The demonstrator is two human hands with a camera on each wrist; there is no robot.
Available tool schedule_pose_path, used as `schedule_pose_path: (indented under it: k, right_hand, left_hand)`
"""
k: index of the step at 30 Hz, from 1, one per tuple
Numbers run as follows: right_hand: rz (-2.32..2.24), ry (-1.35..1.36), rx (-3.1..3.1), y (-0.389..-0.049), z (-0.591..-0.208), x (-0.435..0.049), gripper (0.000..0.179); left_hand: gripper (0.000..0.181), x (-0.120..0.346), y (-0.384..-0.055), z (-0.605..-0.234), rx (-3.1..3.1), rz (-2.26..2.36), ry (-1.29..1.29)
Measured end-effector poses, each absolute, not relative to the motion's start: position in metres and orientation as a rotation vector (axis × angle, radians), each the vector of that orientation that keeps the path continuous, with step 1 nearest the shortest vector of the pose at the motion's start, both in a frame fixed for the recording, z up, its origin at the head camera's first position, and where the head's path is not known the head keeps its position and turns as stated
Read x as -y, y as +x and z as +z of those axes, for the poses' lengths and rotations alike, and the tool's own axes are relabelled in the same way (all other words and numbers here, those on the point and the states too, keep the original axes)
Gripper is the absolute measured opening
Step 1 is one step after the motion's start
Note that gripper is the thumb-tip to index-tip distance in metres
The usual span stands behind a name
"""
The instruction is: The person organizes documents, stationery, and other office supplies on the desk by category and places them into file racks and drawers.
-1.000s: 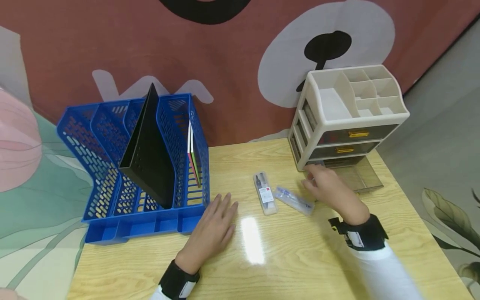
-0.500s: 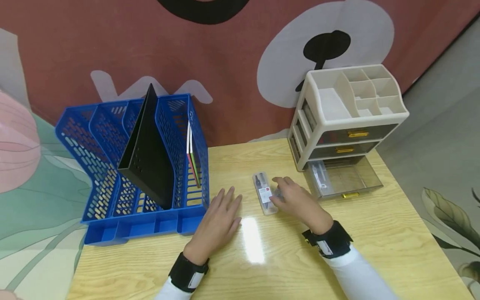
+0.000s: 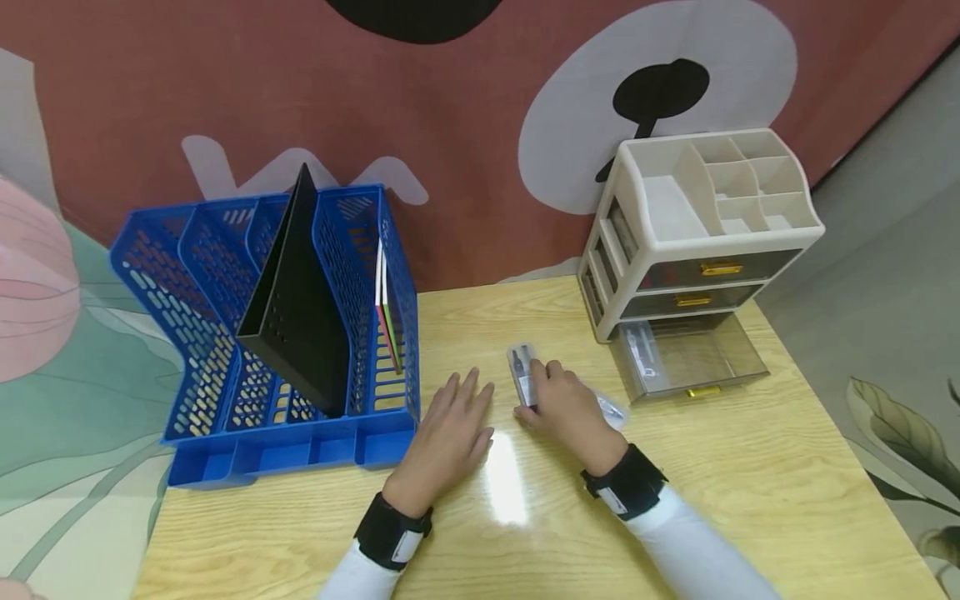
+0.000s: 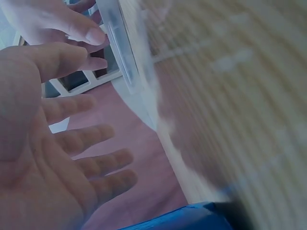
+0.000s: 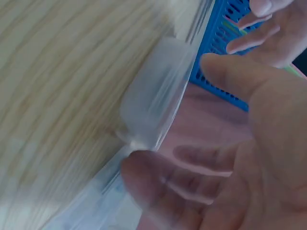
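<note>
My right hand [image 3: 567, 412] is over a slim clear plastic case [image 3: 520, 367] that lies on the table with a dark, thin tool inside. The thumb is on the near-left side and the fingers lie across the case's right part, spread around it. In the right wrist view a gap shows between the thumb and this case [image 5: 156, 88], with one fingertip close to its end. A second clear case [image 3: 612, 412] lies partly hidden beneath the right hand. My left hand [image 3: 442, 442], fingers extended and holding nothing, is low over the table beside the blue file rack [image 3: 337, 454].
At the back right stands a white drawer unit [image 3: 652, 275]. Its bottom drawer [image 3: 716, 354] is pulled out, with a clear case [image 3: 643, 354] inside at the left. The rack holds a black folder [image 3: 303, 317] and thin booklets [image 3: 387, 312].
My right hand has moved left from the drawer, past the second case, to the case with the dark tool. My left hand has shifted slightly right.
</note>
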State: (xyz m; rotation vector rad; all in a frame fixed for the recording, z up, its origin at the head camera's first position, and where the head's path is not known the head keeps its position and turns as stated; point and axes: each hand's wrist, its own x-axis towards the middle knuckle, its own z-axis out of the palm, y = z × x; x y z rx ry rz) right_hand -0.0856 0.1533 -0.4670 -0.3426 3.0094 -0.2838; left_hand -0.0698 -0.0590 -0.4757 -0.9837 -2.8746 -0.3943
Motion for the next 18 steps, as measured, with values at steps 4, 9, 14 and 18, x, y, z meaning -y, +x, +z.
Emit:
schedule_pose_path:
  k: [4,9,14,18]
  right_hand:
    - [-0.188,-0.276,-3.000,-0.085,-0.468,-0.144,0.087]
    - [-0.192,-0.280,-2.998,-0.084,-0.469,-0.141,0.072]
    - [-0.326,-0.349,-2.985,-0.085,-0.471,-0.148,0.070]
    - [-0.560,-0.405,-2.933,-0.086,-0.470,-0.157,0.065]
  left_hand:
    - [0.062,0.056,-0.072,-0.476,2.906,-0.399,-0.965]
    - [0.064,0.052,-0.074,-0.477,2.948,-0.457,-0.946]
    - [0.065,0.051,-0.075,-0.473,2.974,-0.580,-0.959]
    - [0.065,0.051,-0.077,-0.473,2.972,-0.600,-0.953]
